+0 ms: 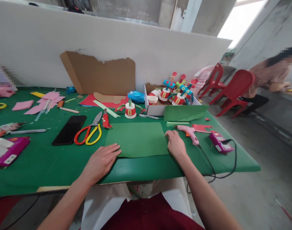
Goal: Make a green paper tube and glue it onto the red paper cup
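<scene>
Left fingers are held together, right fingers curled, grip unclear, at green paper rectangle; creasing risked by uneven pressure

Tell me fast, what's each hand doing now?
Left hand: open, on the green sheet at its near left corner.
Right hand: curled at its right edge; can't tell if gripping.

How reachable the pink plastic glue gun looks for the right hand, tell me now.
Probably yes. The right hand is at the right edge of the flat green rectangular paper sheet, and the pink glue gun lies close by, to the hand's right, with nothing visible between them.
</scene>
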`<state>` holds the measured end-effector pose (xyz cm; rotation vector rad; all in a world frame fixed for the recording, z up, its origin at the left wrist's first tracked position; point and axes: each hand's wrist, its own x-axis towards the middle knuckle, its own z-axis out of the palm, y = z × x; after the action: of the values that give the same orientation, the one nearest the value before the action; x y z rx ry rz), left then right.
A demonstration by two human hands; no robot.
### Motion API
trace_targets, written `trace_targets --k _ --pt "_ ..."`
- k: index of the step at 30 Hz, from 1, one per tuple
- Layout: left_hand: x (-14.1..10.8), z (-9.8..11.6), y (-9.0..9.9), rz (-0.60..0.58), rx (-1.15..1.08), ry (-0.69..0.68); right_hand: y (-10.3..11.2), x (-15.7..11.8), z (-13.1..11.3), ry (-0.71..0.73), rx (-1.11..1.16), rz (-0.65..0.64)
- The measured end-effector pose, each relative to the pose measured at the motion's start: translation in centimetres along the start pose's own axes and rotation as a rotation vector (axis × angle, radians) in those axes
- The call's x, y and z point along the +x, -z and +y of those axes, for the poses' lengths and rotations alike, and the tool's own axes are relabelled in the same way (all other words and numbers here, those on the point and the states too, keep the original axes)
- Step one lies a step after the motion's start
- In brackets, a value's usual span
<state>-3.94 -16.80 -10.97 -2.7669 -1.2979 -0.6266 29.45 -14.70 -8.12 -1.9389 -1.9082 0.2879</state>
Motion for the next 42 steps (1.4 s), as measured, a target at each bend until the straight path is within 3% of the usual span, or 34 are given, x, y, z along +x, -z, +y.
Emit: trace_targets --k 2,5,9,14,19,22,26,30,34,36,39,42 --pt "0.0 0.0 0.0 0.002 0.004 -0.006 -0.1 0.0 0.3 0.064 0.068 0.012" --pt "0.0 0.0 0.0 0.010 -0.011 -0.004 -0.3 0.2 0.4 0.217 0.233 -0.070" --pt "0.0 -0.1 0.0 0.014 -0.026 -0.007 -0.1 0.7 0.2 0.251 0.269 -0.159" --pt "0.0 0.0 0.0 0.004 0.016 -0.026 0.1 0.7 -0.1 0.281 0.183 -0.202" --pt "0.0 0.1 0.1 0.015 0.000 -0.023 -0.3 0.4 -1.0 0.295 -0.086 -0.196" --pt "0.0 0.1 0.2 0.023 -0.010 -0.015 0.0 0.6 -0.4 0.228 -0.113 -0.073" --pt "0.0 0.1 0.2 0.012 -0.009 -0.007 1.5 0.4 2.2 0.125 0.055 0.183" --pt "-0.1 0.0 0.1 0.004 -0.035 0.000 3.6 -0.8 4.1 -0.073 -0.034 0.267" --pt "-0.1 -0.1 0.0 0.012 -0.062 0.013 4.3 -1.8 2.9 0.070 -0.107 0.342" --pt "0.1 -0.1 0.0 0.022 -0.067 0.015 3.5 -2.1 1.1 0.200 0.026 0.274" --pt "0.4 0.1 0.3 0.016 -0.074 0.027 1.5 -2.5 -2.4 0.439 0.261 -0.049" --pt "0.5 0.2 0.5 0.004 -0.089 0.041 -0.4 -2.8 -5.0 0.579 0.216 -0.173"
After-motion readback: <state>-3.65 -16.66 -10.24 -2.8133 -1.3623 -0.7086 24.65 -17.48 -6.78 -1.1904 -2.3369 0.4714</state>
